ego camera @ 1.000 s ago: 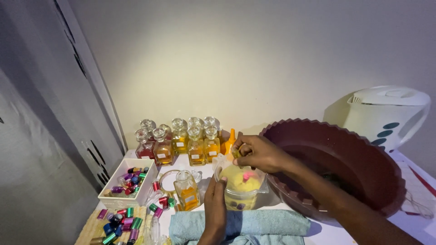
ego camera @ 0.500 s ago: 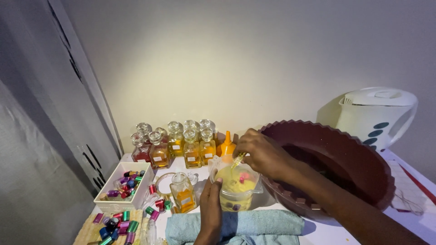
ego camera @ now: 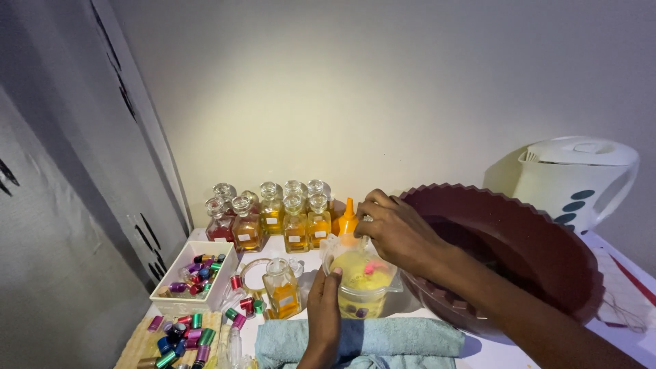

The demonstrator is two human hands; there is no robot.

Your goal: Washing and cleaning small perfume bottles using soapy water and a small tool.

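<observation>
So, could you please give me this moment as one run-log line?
left hand: steadies clear plastic jug of yellow liquid | right hand: over jug rim, contents hidden | nearby: maroon scalloped basin, light blue towel

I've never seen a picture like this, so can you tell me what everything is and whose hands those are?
The picture comes from a camera worn on a person's head, looking down, so both hands belong to that person. The left hand steadies a clear plastic jug full of yellow liquid. The right hand is curled over the jug's top, pinching something too small to make out.

They work at a white table. Behind the jug stand glass stoppered bottles of amber and red liquid and an orange funnel. One more bottle stands beside the jug. To the left, a white tray holds small coloured metal caps, and more lie on a mat. A blue towel lies in front, a big maroon basin sits to the right, and a white electric kettle stands behind it.
</observation>
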